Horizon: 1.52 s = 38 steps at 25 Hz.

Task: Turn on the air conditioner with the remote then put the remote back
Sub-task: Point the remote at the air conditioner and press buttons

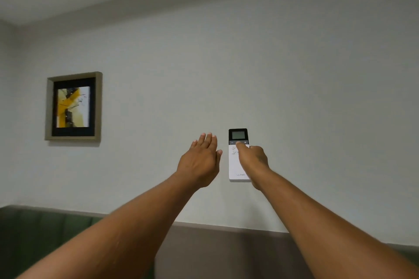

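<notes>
The white remote (235, 165), with a dark top and a small grey screen, is held upright at arm's length in front of the pale wall. My right hand (255, 161) grips it from the right, and the thumb lies across the dark button strip just under the screen. My left hand (200, 161) is raised beside the remote on its left, flat, fingers together and pointing up, a small gap away from it and holding nothing. No air conditioner is in view.
A framed yellow and black picture (73, 106) hangs on the wall at the left. A dark green padded panel (45, 238) and a brown panel (222, 253) run along the bottom. The ceiling edge (113, 4) slopes across the top.
</notes>
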Each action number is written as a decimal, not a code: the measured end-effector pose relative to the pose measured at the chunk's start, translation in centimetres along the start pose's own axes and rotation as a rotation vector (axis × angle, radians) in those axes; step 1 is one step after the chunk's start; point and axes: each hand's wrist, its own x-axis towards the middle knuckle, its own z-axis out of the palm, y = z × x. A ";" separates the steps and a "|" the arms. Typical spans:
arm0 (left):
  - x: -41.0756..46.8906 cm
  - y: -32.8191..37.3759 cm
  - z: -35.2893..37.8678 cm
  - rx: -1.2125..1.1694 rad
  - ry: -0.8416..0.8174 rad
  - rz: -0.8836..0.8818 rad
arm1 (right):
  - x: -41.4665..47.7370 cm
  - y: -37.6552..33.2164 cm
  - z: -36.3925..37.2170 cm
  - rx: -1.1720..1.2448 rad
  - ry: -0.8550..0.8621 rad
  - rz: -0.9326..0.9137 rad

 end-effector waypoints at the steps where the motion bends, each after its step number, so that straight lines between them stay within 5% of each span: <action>1: -0.9 -2.0 -1.1 0.035 -0.005 -0.046 | -0.4 -0.1 1.9 0.018 -0.044 0.000; 11: -20.2 -19.8 -23.0 0.527 -0.061 -0.526 | -17.3 -7.2 24.1 0.223 -0.686 -0.001; 20: -41.7 -19.4 -49.0 0.944 -0.094 -0.918 | -46.0 -17.7 32.8 0.367 -1.214 -0.050; 30: -56.2 -12.8 -62.4 1.119 -0.127 -1.165 | -67.3 -25.0 31.3 0.417 -1.493 -0.065; 38: -62.0 -11.8 -66.7 1.134 -0.130 -1.237 | -74.7 -27.1 31.5 0.431 -1.493 -0.065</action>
